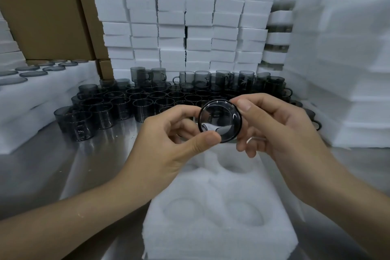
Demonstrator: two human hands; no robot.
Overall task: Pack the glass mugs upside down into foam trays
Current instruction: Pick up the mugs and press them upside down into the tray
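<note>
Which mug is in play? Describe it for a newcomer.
Find the white foam tray with round pockets on the steel table. Above it, the left hand and right hand hold one smoky grey glass mug. Unlike the mugs standing behind, it is off the table, one round end facing the camera.

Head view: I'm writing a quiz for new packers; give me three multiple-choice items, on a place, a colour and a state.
1. Where is the held mug? A. over the foam tray B. inside a cardboard box C. on the foam stacks
2. What colour are the mugs on the table? A. amber B. smoky grey C. green
3. How are the tray's two near pockets? A. empty B. each holding a mug C. covered
Answers: 1 A, left hand and right hand hold it above the tray; 2 B, the glass is dark, see-through; 3 A, only bare foam shows.
</note>
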